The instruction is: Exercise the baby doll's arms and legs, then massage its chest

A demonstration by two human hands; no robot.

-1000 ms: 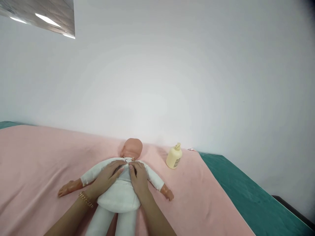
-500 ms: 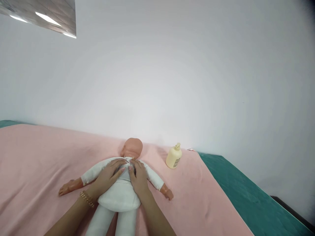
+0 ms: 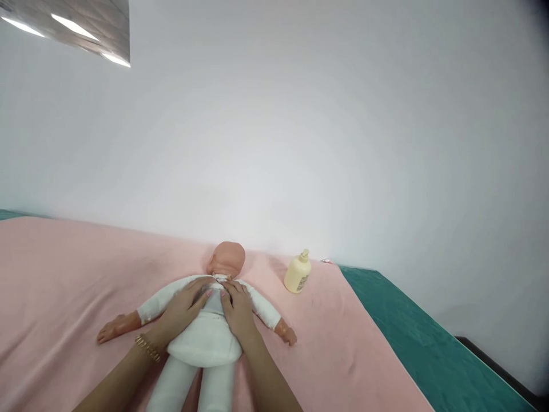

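Observation:
A baby doll (image 3: pixel 206 340) with a white cloth body lies stretched out, its head toward the wall and its arms spread wide. My left hand (image 3: pixel 185 306) rests flat on the left side of its upper torso, fingers extended. On the right side of the torso lies my right hand (image 3: pixel 238 309), also flat with outstretched fingers. Both palms touch the doll, and the thumbs point toward each other across a greyish patch. A gold-coloured bracelet (image 3: pixel 148 347) circles my left wrist. The doll's lower legs run out of the frame.
A pale yellow pump bottle (image 3: pixel 297 274) stands right of the doll's head. Beneath everything is a pink cloth (image 3: pixel 343 355) over a green surface (image 3: pixel 412 332). A white wall (image 3: pixel 274 126) rises behind, and a dark edge (image 3: pixel 497 366) shows at the lower right.
The whole view has shifted slightly, so the doll, bottle and cloth appear a little further left. My hands stay flat on the doll's torso in nearly the same place.

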